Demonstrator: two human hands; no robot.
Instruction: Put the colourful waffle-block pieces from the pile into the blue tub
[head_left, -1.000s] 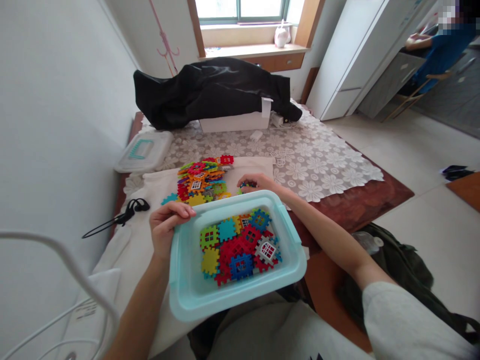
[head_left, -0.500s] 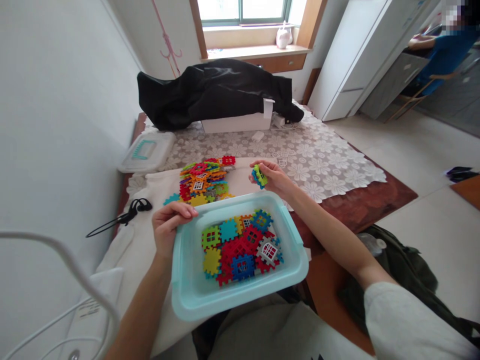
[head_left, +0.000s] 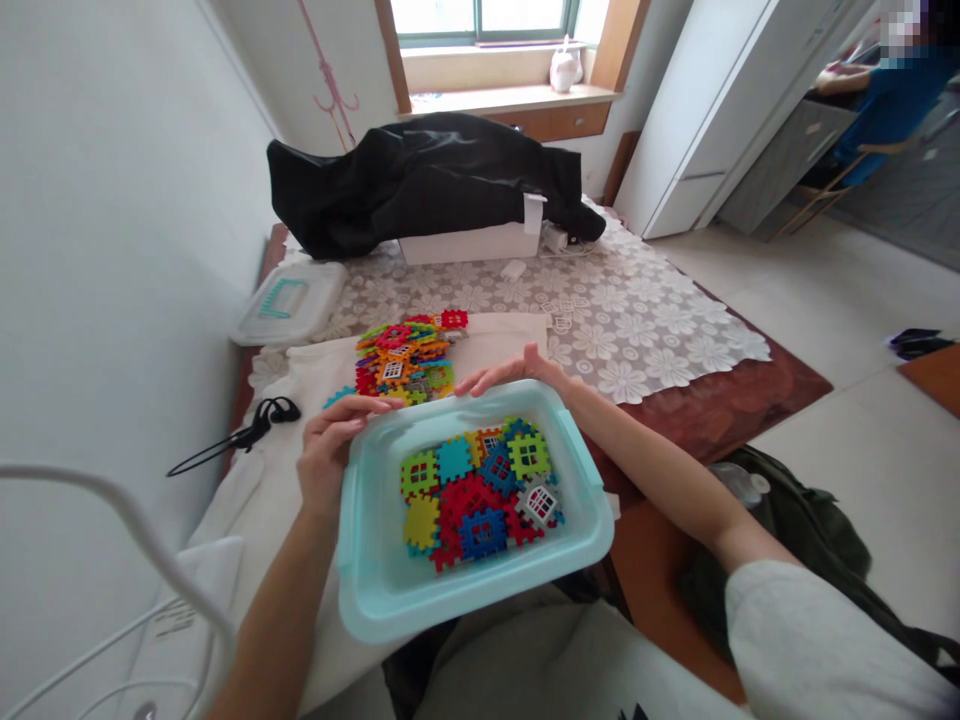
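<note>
A light blue plastic bin (head_left: 375, 580) rests on my lap against the table edge, with several flat, notched building tiles (head_left: 476, 490) in red, blue, green and yellow lying in it. My left hand (head_left: 328, 450) grips the bin's far left corner. Stretched flat with nothing in it, my right hand (head_left: 510, 372) hovers over the bin's far rim. A green tile (head_left: 529, 455) lies on top near the bin's back right. A heap of more coloured tiles (head_left: 405, 360) sits on the white cloth (head_left: 300, 400) just beyond the bin.
A clear lid with a teal handle (head_left: 289, 300) lies at the table's left, black earphones (head_left: 255, 432) near it. A black garment (head_left: 427, 180) over a white box (head_left: 469, 243) fills the far end. A white wire frame (head_left: 112, 560) is near left; another person sits far right.
My right hand picked up tiles from the table, lifted them, and has let them fall into the bin; it now is flat and holds nothing. The left hand kept its grip.
</note>
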